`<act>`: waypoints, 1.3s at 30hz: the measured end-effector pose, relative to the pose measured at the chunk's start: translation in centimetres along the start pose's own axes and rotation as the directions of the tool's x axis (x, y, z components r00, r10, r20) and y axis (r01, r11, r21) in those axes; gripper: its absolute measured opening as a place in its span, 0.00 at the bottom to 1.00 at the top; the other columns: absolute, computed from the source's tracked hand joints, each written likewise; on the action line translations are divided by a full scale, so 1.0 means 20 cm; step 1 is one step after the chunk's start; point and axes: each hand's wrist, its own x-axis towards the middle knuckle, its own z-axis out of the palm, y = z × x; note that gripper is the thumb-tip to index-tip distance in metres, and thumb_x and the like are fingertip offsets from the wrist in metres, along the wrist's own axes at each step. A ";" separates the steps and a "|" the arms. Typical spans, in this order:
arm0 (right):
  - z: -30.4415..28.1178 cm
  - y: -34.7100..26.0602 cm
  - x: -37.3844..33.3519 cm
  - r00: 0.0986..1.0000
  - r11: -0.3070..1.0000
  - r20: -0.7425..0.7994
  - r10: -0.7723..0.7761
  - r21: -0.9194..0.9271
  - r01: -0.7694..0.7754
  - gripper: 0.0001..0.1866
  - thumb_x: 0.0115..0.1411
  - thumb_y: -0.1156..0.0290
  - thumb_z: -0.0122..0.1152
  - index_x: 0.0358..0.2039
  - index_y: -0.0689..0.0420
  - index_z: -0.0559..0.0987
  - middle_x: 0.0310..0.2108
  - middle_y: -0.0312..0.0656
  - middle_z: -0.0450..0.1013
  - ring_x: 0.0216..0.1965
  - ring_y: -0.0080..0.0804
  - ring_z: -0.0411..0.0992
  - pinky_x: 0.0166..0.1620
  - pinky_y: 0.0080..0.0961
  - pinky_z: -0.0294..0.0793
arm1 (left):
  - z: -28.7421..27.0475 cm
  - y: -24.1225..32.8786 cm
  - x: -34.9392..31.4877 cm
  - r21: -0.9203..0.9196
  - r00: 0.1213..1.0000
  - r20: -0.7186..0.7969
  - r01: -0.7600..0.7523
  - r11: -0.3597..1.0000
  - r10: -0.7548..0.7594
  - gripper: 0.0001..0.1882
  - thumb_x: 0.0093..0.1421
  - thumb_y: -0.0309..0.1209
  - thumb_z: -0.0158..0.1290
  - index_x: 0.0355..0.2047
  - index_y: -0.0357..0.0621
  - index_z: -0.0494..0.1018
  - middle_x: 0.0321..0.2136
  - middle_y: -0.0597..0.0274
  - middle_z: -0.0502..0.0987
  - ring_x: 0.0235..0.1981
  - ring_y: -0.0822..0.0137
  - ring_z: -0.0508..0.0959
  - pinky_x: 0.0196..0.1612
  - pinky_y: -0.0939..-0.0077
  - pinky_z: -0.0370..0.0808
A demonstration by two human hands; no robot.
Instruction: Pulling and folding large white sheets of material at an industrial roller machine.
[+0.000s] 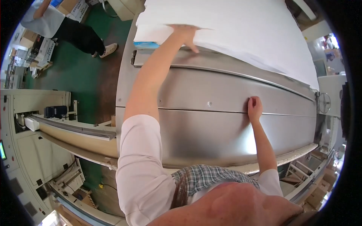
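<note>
A wide white sheet of cloth lies over the far part of the metal machine bed. My left hand reaches to its near edge, thumb stretched apart toward the metal. The other fingers are mostly hidden at a dark crease in the white cloth. A blue edge shows under the cloth's left corner. On the smooth metal panel, close to its seam, rests my right hand, its fingers curled in and nothing visible in them.
Another person stands on the green floor at the far left. Cream machinery with a long roller stands on the left. At the right is a machine with a handwheel. A metal lip runs along the cloth's near side.
</note>
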 end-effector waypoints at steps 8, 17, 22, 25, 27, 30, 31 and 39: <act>0.26 -0.90 0.67 0.826 0.778 0.091 -0.556 0.405 0.479 0.14 0.55 0.68 0.54 0.42 0.59 0.73 0.40 0.44 0.71 0.40 0.37 0.71 0.43 0.28 0.70 | 0.09 0.10 -0.17 0.084 0.968 -0.074 0.247 0.965 -0.241 0.43 0.37 0.51 0.62 0.53 0.54 0.59 0.51 0.60 0.65 0.55 0.58 0.62 0.53 0.33 0.49; 0.34 -0.70 1.15 0.767 0.870 0.585 -0.264 -0.199 0.451 0.32 0.56 0.39 0.39 0.47 0.52 0.71 0.47 0.43 0.69 0.50 0.41 0.64 0.53 0.47 0.56 | 0.02 0.30 -0.13 0.092 0.945 -0.020 0.327 0.941 -0.326 0.50 0.30 0.50 0.64 0.56 0.53 0.57 0.55 0.58 0.62 0.56 0.53 0.61 0.53 0.30 0.48; -0.10 -0.06 1.37 0.803 0.892 0.585 -0.113 -0.297 0.341 0.34 0.53 0.36 0.41 0.49 0.49 0.70 0.46 0.42 0.69 0.53 0.40 0.62 0.55 0.45 0.53 | 0.02 0.17 -0.08 0.230 0.846 0.093 0.495 0.838 -0.525 0.58 0.25 0.45 0.68 0.58 0.48 0.53 0.56 0.54 0.60 0.58 0.49 0.58 0.51 0.27 0.48; -0.38 0.37 1.46 0.800 0.860 0.592 -0.095 -0.356 0.365 0.39 0.48 0.33 0.44 0.52 0.48 0.67 0.50 0.41 0.66 0.54 0.41 0.59 0.55 0.45 0.54 | -0.02 0.32 -0.04 0.344 0.751 0.164 0.564 0.750 -0.640 0.61 0.26 0.42 0.69 0.61 0.52 0.46 0.59 0.62 0.55 0.60 0.52 0.55 0.51 0.28 0.51; -0.55 0.64 1.55 0.700 0.841 0.710 -0.077 -0.331 0.428 0.46 0.41 0.32 0.53 0.56 0.48 0.62 0.53 0.41 0.62 0.56 0.42 0.57 0.54 0.48 0.54 | 0.00 0.40 0.00 0.375 0.711 0.159 0.598 0.708 -0.685 0.58 0.30 0.37 0.67 0.61 0.52 0.46 0.59 0.64 0.56 0.59 0.54 0.56 0.51 0.28 0.52; -0.75 1.00 1.70 0.631 0.814 0.773 -0.071 -0.321 0.484 0.54 0.31 0.34 0.63 0.59 0.45 0.57 0.57 0.40 0.57 0.59 0.44 0.53 0.55 0.59 0.48 | 0.04 0.38 -0.01 0.344 0.641 0.126 0.688 0.639 -0.757 0.50 0.36 0.25 0.61 0.60 0.53 0.48 0.58 0.64 0.57 0.58 0.55 0.57 0.49 0.28 0.54; -0.79 1.11 1.75 0.622 0.816 0.779 -0.071 -0.313 0.485 0.54 0.31 0.34 0.63 0.59 0.45 0.57 0.57 0.40 0.57 0.59 0.44 0.53 0.55 0.59 0.48 | 0.05 0.37 -0.03 0.356 0.620 0.110 0.705 0.614 -0.776 0.49 0.36 0.23 0.59 0.60 0.53 0.48 0.58 0.64 0.57 0.58 0.54 0.57 0.49 0.28 0.54; -1.25 2.25 2.20 0.687 0.552 0.653 0.320 -0.718 0.424 0.60 0.16 0.68 0.76 0.56 0.45 0.58 0.54 0.39 0.59 0.55 0.43 0.57 0.52 0.50 0.60 | 0.16 0.05 -0.14 0.326 0.727 0.037 0.639 0.696 -0.685 0.47 0.37 0.24 0.60 0.57 0.51 0.49 0.53 0.57 0.62 0.55 0.51 0.60 0.54 0.50 0.58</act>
